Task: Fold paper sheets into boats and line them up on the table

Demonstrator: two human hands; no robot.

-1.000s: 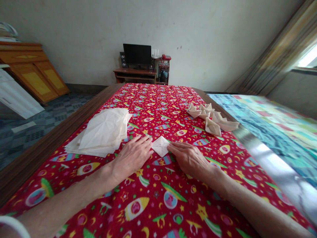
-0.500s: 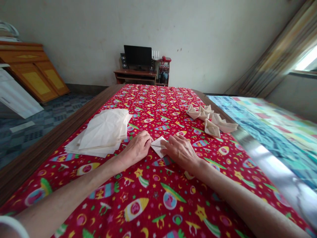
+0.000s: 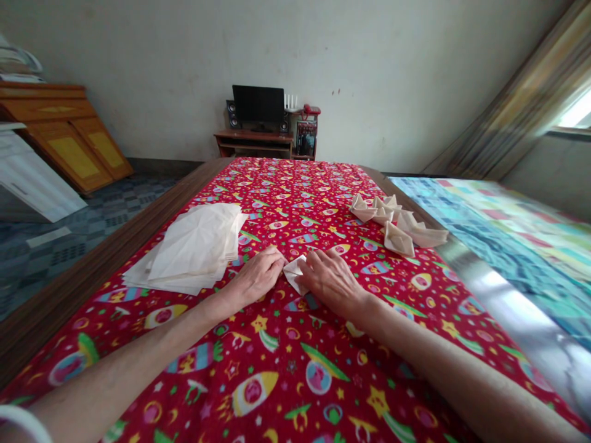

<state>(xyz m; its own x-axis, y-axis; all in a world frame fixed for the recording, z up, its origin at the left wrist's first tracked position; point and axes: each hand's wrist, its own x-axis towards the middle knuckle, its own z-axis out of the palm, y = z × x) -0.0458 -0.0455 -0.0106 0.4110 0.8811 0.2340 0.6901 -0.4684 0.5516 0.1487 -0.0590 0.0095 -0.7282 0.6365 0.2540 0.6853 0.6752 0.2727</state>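
A small folded white paper point(image 3: 294, 274) lies on the red patterned cloth point(image 3: 252, 375) between my hands. My left hand point(image 3: 261, 275) is closed at the paper's left corner, its fingertips pinching there. My right hand point(image 3: 331, 280) rests over the paper's right side, fingers curled and pressed onto it, hiding that part. To the left lies a stack of creased off-white paper sheets point(image 3: 198, 243). Several folded paper pieces point(image 3: 399, 239) with pointed ends sit at the right of the cloth.
Beyond the table stands a desk with a black monitor point(image 3: 258, 104) and speakers. An orange cabinet point(image 3: 69, 144) is at the far left. A bed with a coloured cover point(image 3: 503, 246) adjoins the table's right side.
My right hand has shifted slightly left over the folded paper, covering more of it. My left hand stays at the left corner. The view has moved a little.
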